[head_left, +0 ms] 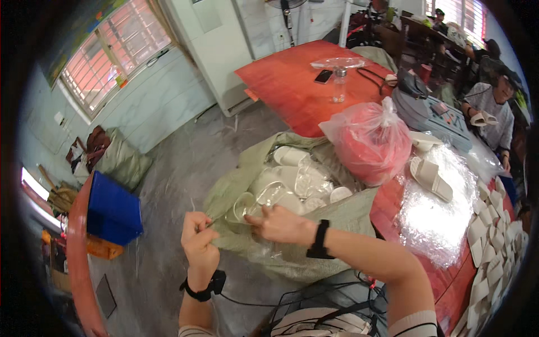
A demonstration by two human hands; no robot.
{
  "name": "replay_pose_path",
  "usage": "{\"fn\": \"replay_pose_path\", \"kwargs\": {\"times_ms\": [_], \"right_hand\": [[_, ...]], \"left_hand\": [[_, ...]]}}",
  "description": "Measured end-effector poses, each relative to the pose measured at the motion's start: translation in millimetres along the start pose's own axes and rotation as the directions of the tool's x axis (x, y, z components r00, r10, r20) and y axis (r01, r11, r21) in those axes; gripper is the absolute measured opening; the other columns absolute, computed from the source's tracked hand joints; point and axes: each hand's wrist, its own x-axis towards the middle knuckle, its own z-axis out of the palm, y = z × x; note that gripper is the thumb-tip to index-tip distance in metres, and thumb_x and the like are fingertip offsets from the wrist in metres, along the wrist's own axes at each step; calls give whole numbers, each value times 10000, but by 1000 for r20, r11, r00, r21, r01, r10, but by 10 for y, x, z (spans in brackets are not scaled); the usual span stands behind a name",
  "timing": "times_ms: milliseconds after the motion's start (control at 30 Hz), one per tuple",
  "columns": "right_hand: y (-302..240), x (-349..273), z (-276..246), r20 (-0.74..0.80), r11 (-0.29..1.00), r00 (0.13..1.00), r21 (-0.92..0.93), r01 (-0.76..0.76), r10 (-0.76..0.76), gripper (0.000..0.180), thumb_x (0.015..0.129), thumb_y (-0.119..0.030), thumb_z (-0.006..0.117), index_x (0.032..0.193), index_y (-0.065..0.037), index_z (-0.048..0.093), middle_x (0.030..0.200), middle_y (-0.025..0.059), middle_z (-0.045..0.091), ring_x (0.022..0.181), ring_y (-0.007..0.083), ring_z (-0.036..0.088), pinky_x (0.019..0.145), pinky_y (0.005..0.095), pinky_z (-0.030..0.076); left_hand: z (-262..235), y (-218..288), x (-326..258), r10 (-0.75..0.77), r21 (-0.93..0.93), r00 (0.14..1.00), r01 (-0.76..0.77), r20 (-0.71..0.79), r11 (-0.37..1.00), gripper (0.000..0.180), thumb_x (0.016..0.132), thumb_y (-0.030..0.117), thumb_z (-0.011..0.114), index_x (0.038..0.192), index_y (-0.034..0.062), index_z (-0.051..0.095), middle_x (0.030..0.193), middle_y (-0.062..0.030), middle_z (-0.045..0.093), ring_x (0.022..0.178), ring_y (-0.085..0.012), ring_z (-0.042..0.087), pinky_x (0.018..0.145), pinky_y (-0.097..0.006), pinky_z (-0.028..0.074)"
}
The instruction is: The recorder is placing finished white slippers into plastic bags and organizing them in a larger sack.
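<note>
Hands at the mouth of the big olive-green sack, which slumps open between my knees and the red table. My left hand is closed in a pinch on the near rim of the sack, fabric bunched between thumb and fingers, pulling it toward me so the opening stays wide. My right hand lies across the same rim a little farther right, fingers curled down over the cloth and touching a clear plastic wrapper just inside; whether it grips the wrapper or only the cloth, I cannot tell. Both wrists carry black bands.

Inside the sack: a heap of white slippers in clear bags, loose and tumbled, which is likely why the rim has to be held up.

Beside the sack, on the table edge, a tied pinkish bag of red items, knotted at the top. To its right, one pair of white slippers rests on a sheet of crinkled clear film. Farther right, rows of white pieces along the table. A blue bin sits well apart at my left. Another person works at the far right, holding something white.
</note>
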Motion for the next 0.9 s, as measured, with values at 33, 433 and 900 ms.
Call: {"fn": "replay_pose_path", "kwargs": {"times_ms": [33,433,900], "right_hand": [[-7,75,50,202,997,979,-75,-15,30,286,882,-230,596,1124,-133,714,1432,64,498,1055,356,591,763,459,535],[37,-401,-21,60,982,981,-63,-178,182,678,906,-249,639,1512,-369,359,1598,65,261,1459,354,263,1093,614,320],[-1056,-2714,-536,374,633,708,321,-705,599,440,996,-386,514,1354,-132,552,1264,123,612,1219,268,546,1021,555,320]], "left_hand": [[17,16,-21,10,-18,1000,-10,-3,1000,204,544,-196,524,665,-33,536,809,-92,388,770,-255,503,678,-346,460],[-38,-6,-135,-137,-64,991,137,-2,988,163,661,-125,583,662,16,503,878,-91,419,962,-310,547,905,-428,448],[721,491,69,-102,218,688,-84,719,972,332,728,-52,558,1030,29,669,1022,-113,663,1092,-295,589,1134,-675,111]]}}
